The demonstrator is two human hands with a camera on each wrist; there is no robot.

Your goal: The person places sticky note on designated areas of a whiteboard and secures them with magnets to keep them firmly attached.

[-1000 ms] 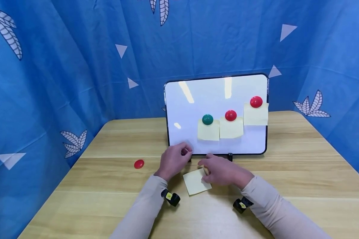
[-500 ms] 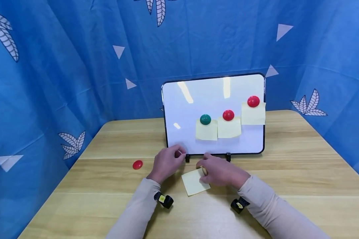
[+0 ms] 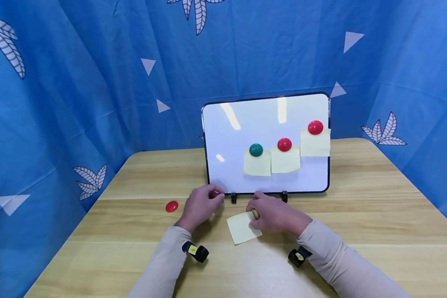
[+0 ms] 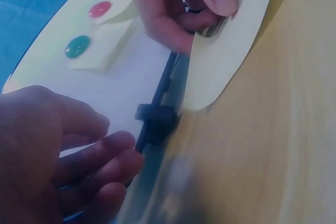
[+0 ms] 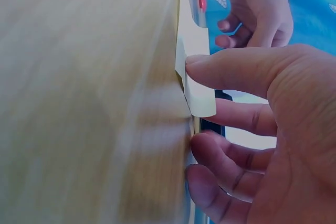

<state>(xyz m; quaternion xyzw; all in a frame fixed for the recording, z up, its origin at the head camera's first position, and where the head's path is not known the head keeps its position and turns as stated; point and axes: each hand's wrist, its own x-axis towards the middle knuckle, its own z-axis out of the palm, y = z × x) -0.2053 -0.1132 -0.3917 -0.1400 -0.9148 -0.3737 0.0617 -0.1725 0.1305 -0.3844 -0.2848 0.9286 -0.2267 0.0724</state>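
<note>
A pale yellow sticky note (image 3: 243, 230) is pinched at its right side between the thumb and index finger of my right hand (image 3: 277, 213), low over the table. In the right wrist view, the thumb (image 5: 231, 71) lies on the note's near face. My left hand (image 3: 200, 205) hovers by the whiteboard's lower left corner, fingers loosely curled around nothing. To its left, a round red magnet (image 3: 171, 206) lies on the wood. Behind both hands stands the whiteboard (image 3: 229, 142), with a green magnet (image 3: 255, 150) and two red ones holding yellow notes on it.
Black feet (image 3: 233, 198) under the whiteboard's lower edge rest on the wooden table (image 3: 108, 252). A blue curtain (image 3: 223, 62) hangs behind and at both sides. The rightmost posted note (image 3: 316, 145) reaches the board's right edge.
My left hand has moved left and slightly toward me, away from the note and along the board's lower edge. My right hand keeps its pinch on the note, nearly in place.
</note>
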